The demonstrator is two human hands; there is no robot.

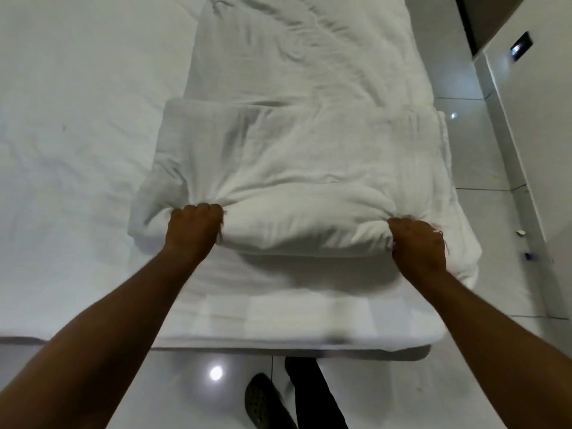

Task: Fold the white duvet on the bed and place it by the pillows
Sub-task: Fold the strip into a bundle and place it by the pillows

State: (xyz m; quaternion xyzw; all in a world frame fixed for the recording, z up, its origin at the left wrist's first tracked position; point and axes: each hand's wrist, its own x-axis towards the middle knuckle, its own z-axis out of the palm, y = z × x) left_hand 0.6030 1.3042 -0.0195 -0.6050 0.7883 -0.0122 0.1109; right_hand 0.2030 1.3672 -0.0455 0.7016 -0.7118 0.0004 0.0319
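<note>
The white duvet lies as a long strip along the right side of the bed, its near end doubled back into a thick fold. My left hand grips the left corner of that fold's near edge. At the right corner, my right hand is closed on the same edge. Both fists bunch the cloth. More duvet layers lie flat under the fold, reaching the foot of the bed. No pillows are in view.
A glossy white tiled floor runs along the bed's right side and in front of it. A white cabinet or wall panel stands at the right. My shoe and dark trouser leg show below the bed's foot edge.
</note>
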